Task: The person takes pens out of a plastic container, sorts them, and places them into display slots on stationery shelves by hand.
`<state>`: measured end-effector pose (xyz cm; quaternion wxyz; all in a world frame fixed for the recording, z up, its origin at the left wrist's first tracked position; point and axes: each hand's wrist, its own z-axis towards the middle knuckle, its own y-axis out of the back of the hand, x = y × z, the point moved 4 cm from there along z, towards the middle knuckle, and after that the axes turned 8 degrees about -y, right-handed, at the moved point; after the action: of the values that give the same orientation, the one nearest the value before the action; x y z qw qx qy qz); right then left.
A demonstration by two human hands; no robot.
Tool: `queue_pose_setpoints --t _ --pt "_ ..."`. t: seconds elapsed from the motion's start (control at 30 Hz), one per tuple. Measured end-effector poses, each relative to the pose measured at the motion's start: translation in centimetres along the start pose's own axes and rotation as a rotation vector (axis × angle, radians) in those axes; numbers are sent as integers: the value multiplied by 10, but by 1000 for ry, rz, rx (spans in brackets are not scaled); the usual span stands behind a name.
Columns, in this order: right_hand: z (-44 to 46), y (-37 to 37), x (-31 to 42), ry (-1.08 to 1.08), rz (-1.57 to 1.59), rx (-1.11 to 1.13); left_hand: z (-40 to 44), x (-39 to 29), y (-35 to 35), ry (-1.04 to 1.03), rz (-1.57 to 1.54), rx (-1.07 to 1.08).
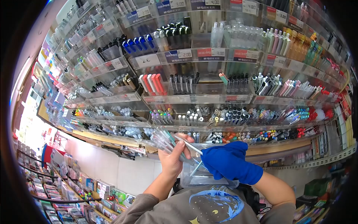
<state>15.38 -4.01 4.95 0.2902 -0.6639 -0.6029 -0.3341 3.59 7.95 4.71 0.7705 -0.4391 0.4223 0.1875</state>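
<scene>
My left hand [173, 157] is closed around a bunch of pens [164, 139], mostly clear-barrelled with a teal one among them. Blue fabric [233, 160] covers my right hand [227, 162]; whether it is a glove or a cloth I cannot tell. A slim white pen [192, 146] runs from my left fingers into the blue fabric, where my right fingers close on its lower end. Beneath both hands, against my body, is a clear plastic bin [190, 180]. Inside it a light blue stick-like thing [195, 168] lies slanted.
Tiered clear shelves [197, 99] packed with pens and price tags [179, 56] rise in front. A wooden ledge [283, 147] runs along their base. Lower left, a display rack [71, 186] holds many packaged goods beside the pale tiled floor [125, 171].
</scene>
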Motion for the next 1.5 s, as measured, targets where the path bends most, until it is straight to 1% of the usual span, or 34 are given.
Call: queue_pose_setpoints --t 0.07,0.1,0.13,0.17,0.23,0.3,0.33,0.37,0.43,0.5,0.57,0.6,0.67,0.7,0.77,0.8,0.83,0.87,0.93,0.97,1.03,1.07,1.17,1.27,1.37,1.47,1.5 --pt "5 4 -12 39 45 37 6 -3 11 -75 29 -47" --pt "10 7 -25 88 23 17 19 -11 29 -139 -32 -149" --pt "16 11 -43 134 -1 -2 32 -23 42 -155 -70 -181" --pt "19 15 -44 179 -54 -6 39 -31 50 -173 -110 -217" --pt "22 22 -39 270 -157 -22 33 -30 37 -102 -83 -124" --pt "22 10 -32 -14 583 114 23 -22 26 -52 -57 -53" --pt "18 0 -19 44 782 201 18 -15 21 -4 -81 -48" --pt "15 -3 -10 5 692 176 13 -8 15 46 -109 -41" --pt "8 -5 2 -80 507 131 4 3 6 127 -60 24" --pt "2 -3 2 -72 314 152 0 5 0 176 -23 58" --pt "3 -1 -3 -46 108 216 0 2 6 147 -23 43" --pt "7 -4 -9 -61 223 199 0 1 8 132 -28 35" --pt "6 -2 -9 -88 154 117 0 -2 10 59 -16 47" --pt "5 0 -9 -101 121 75 3 -5 17 18 -43 -21" --pt "14 6 -30 29 20 23 16 -16 36 -64 -96 -156" --pt "21 10 -43 93 -30 -1 23 -27 40 -102 -80 -177" --pt "30 16 -50 264 -15 -40 25 -32 42 -82 -26 -113" --pt "40 21 -56 437 -1 -75 23 -27 39 27 116 18" --pt "31 24 -34 181 74 -33 8 -16 21 288 410 244" --pt "34 21 -30 217 214 1 2 -7 12 409 469 412" --pt "37 17 -20 286 496 55 -16 20 7 605 415 463" --pt "30 14 -16 130 629 -39 -21 27 5 621 425 497" --pt "36 18 -22 199 395 -29 -28 35 -2 697 414 525" --pt "66 20 -44 293 385 13 -30 42 0 733 367 507" --pt "29 13 -7 652 -26 -186 -31 45 -2 755 338 534" --pt "26 13 -4 547 -250 -247 -36 46 -8 742 267 560" --pt "27 15 -6 478 -254 -244 -37 47 -9 729 234 565"
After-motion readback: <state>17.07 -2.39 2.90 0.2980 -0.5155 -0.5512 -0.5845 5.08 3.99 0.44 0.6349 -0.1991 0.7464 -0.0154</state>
